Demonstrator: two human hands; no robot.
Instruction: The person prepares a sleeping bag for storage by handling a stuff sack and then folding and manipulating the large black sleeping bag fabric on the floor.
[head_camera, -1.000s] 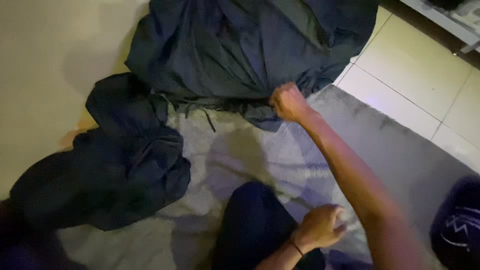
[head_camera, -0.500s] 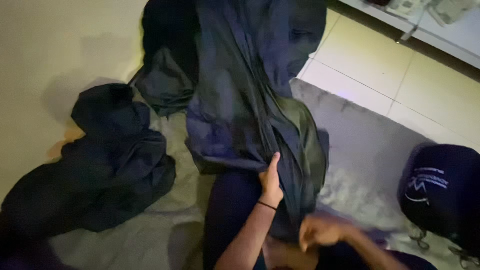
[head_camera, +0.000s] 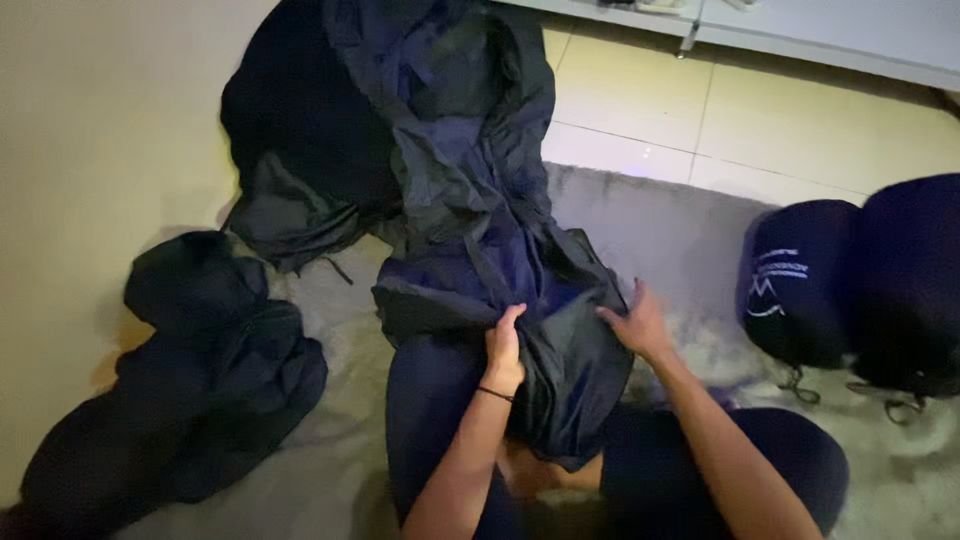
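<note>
A long dark sleeping bag (head_camera: 470, 230) lies stretched over a grey rug (head_camera: 650, 230), its near end bunched on the person's lap. The left hand (head_camera: 505, 345) is clenched on a fold of that end; the right hand (head_camera: 635, 320) presses flat on the fabric just beside it, fingers spread. To the right stand two stuffed navy sacks (head_camera: 850, 280), touching each other, their contents hidden. A dark heap of fabric (head_camera: 200, 370) lies at left.

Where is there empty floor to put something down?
The tiled floor behind the grey rug is bare, and so is the rug between the dark sleeping bag and the packed blue bags. It is crowded around the left hand and right hand.
</note>
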